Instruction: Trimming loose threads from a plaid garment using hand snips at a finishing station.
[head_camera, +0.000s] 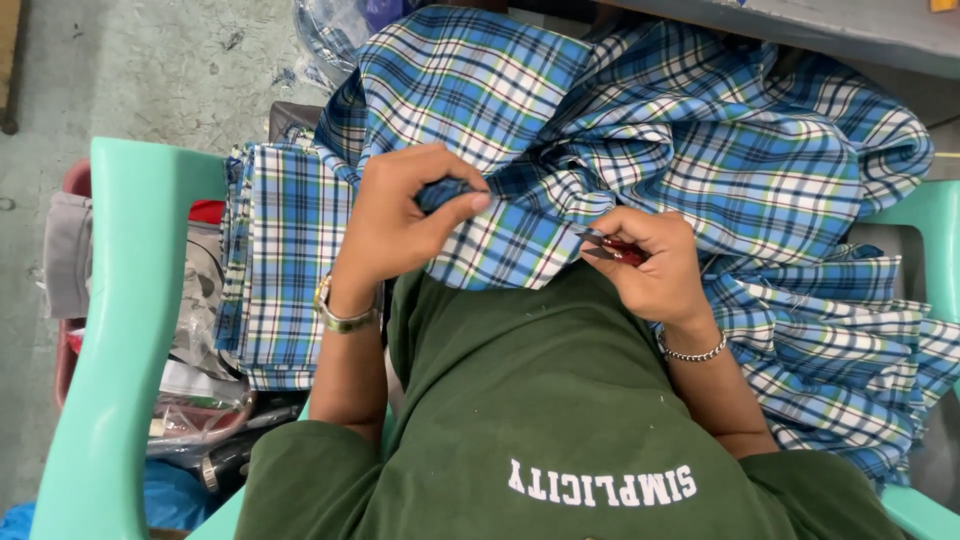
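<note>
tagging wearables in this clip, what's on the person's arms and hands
Both forearms are bare. The short sleeves of a dark green t-shirt end above the elbows. The left wrist carries a metal-band wristwatch, silver and gold in tone. The right wrist has a thin silver chain bracelet. The left hand and right hand wear no gloves, and no rings can be made out.

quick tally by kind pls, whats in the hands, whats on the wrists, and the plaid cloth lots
Thread snips, red-handled, in the right hand: 1
Wrist pieces: 2, a watch on the left wrist, a chain bracelet on the right
Blue plaid cloth: 2 lots, the loose piece pinched by the left hand, and a folded stack
Total: 5
</note>
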